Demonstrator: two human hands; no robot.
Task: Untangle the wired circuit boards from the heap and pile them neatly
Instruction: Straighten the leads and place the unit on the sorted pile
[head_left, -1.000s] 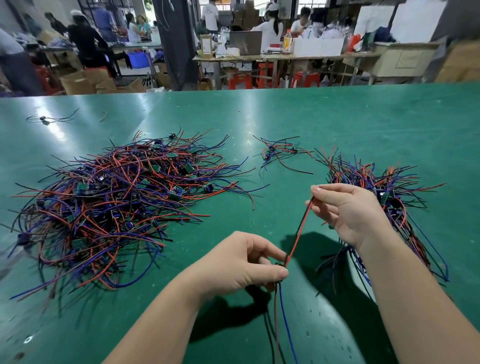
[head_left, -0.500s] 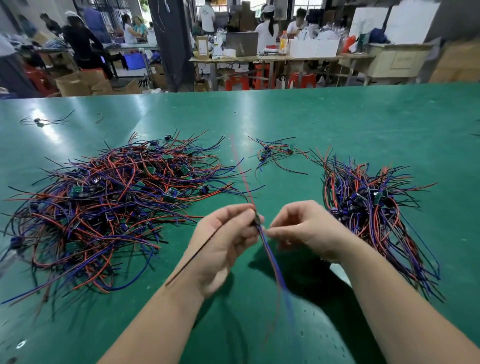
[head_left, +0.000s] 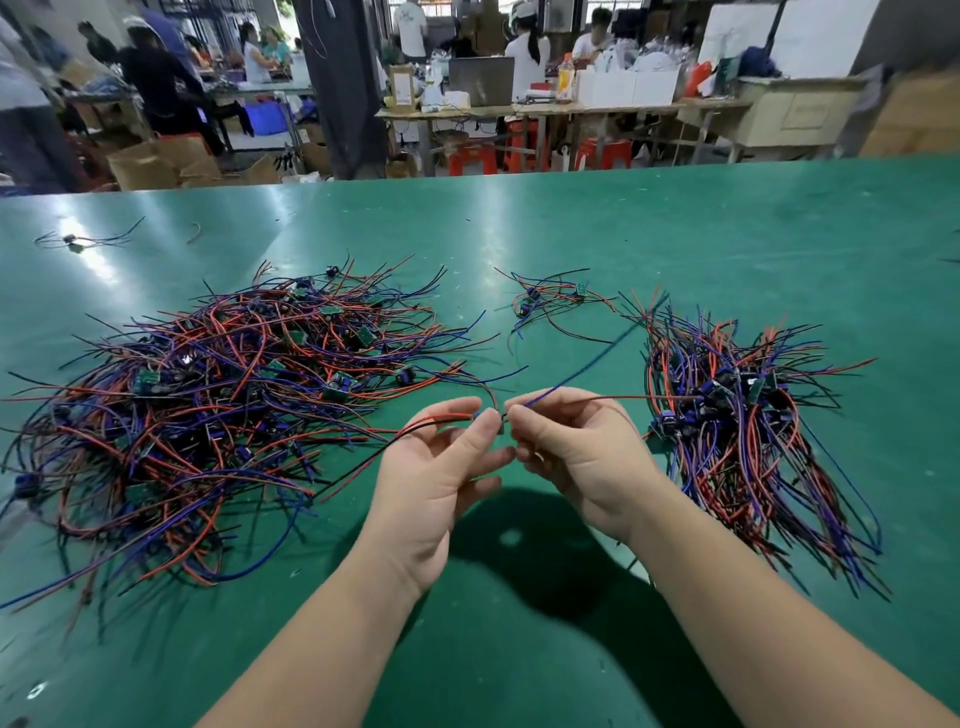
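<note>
Forearms reach in from the near edge, fingertips meeting above the middle of the tabletop (head_left: 675, 234). The left hand (head_left: 441, 478), palm turned up, pinches a small wired circuit board (head_left: 500, 420) between thumb and forefinger; the right hand (head_left: 576, 447) pinches its other side. Its red and black wires (head_left: 415, 434) trail left, a blue wire (head_left: 597, 353) rises far-right. The tangled heap (head_left: 218, 415) lies left, the aligned pile (head_left: 737, 415) right, a cluster (head_left: 556, 301) far between them

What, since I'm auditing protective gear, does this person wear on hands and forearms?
Nothing visible. The left hand and right hand are bare: no gloves, rings, watch or bands. The left forearm and right forearm are uncovered, no sleeve reaching into view.
</note>
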